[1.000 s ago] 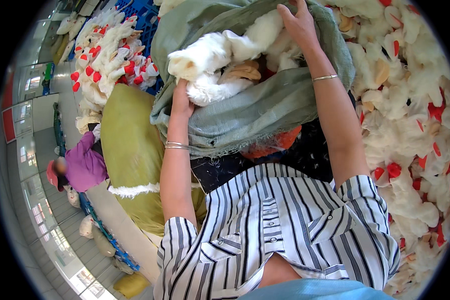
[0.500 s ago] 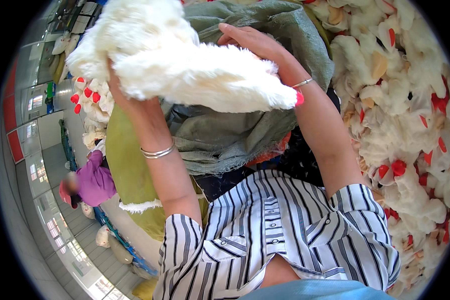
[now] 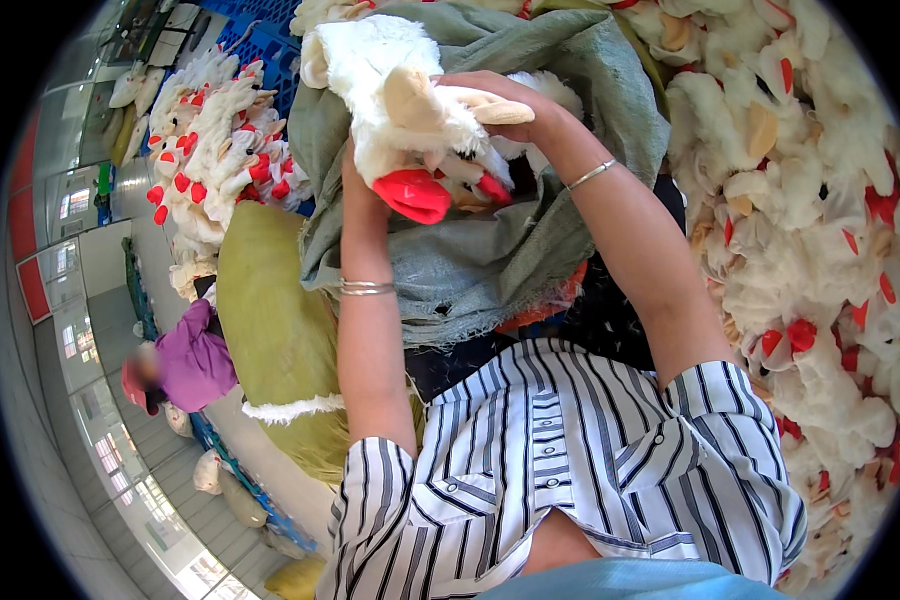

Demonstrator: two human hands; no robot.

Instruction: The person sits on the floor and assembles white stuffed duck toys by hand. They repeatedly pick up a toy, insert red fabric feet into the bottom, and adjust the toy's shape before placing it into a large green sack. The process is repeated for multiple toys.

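Note:
A limp white plush toy skin [image 3: 395, 60], with beige ear-like flaps and red tips, lies bunched over the mouth of a grey-green woven sack [image 3: 440, 270]. My left hand [image 3: 358, 172] is closed on its left edge, the fingers hidden behind the fur. On the other side my right hand [image 3: 515, 100] grips it beside the beige flaps, its fingertips partly covered. More white fur [image 3: 550, 92] shows just beyond the right hand, inside the sack's rim.
A big pile of similar white plush skins [image 3: 790, 250] fills the right side. Another heap [image 3: 220, 150] stands at the far left near a blue plastic pallet [image 3: 270, 40]. A full olive sack [image 3: 270, 300] sits left of me; beyond it is a person in purple [image 3: 195, 355].
The plush skin has come down and right over the sack, its red and beige parts now showing. My left hand moved right with it, and my right hand has taken hold of it.

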